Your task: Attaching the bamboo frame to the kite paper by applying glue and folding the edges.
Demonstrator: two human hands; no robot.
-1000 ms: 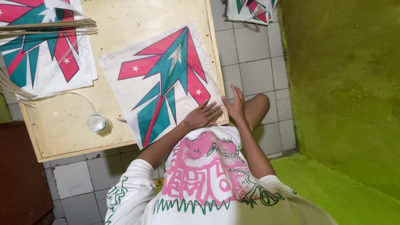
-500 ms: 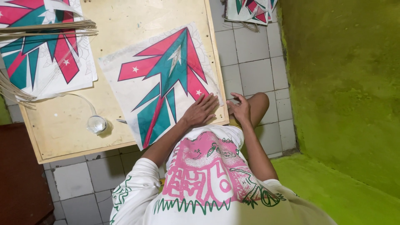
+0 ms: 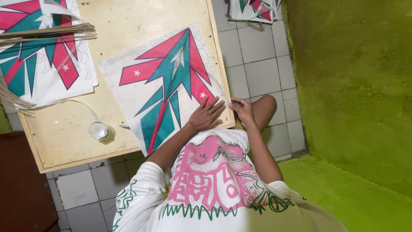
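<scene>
A white kite sheet (image 3: 146, 81) printed with a red and teal pointed star shape lies flat on the pale wooden table (image 3: 68, 133). My left hand (image 3: 207, 114) rests flat on the sheet's near corner, fingers spread. My right hand (image 3: 243, 110) sits just to its right at the table's edge, fingers curled beside the sheet's corner. Whether it pinches anything is not visible. My knee shows under the right hand.
A stack of similar printed sheets (image 3: 38, 64) lies at the table's far left, with a bundle of thin bamboo sticks (image 3: 47, 33) across it. A small clear round container (image 3: 98, 130) stands near the table's front edge. More sheets (image 3: 253, 9) lie on the tiled floor. A green wall (image 3: 356, 86) rises at the right.
My left hand has settled flatter on the sheet's corner. My right hand's fingers, raised and spread a second ago, have come down and curled at the table's edge.
</scene>
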